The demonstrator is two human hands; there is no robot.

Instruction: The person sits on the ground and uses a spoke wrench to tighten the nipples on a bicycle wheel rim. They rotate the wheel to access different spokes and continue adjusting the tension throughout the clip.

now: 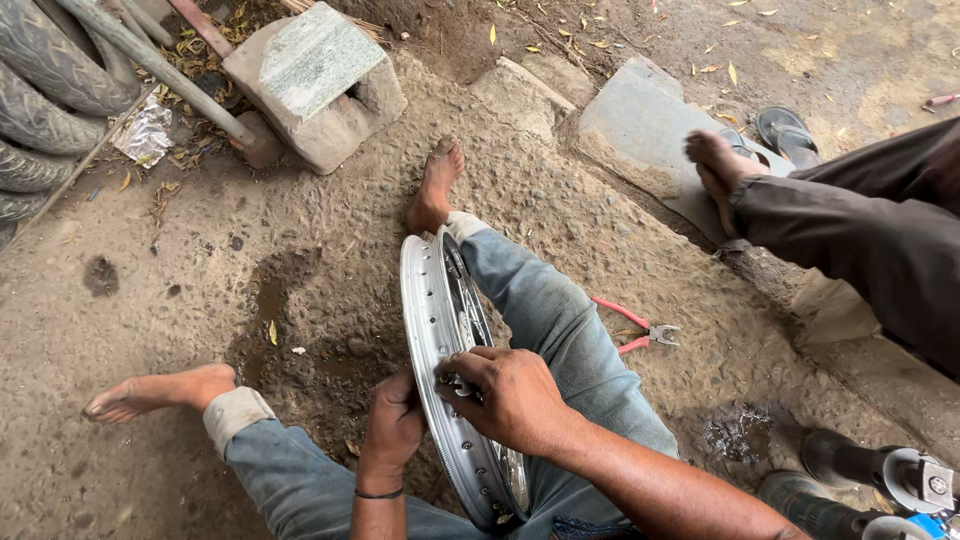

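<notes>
Between knees, chrome wheel rim (432,330) stands on edge — left hand (392,428) grips outer wall, right hand (508,398) fingers pinch small fitting; best keep rim steady. Red-handled pliers (632,330) lie nearby.

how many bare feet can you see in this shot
3: the wearer's left foot on the dirt at left, their right foot beyond the wheel rim, and another person's foot on the stone slab; that person's other foot may be hidden.

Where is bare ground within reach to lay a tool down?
Bare ground lies between the wheel rim and the left foot, and beside the red pliers right of the knee. The top left is crowded with tyres and stone block.
</notes>
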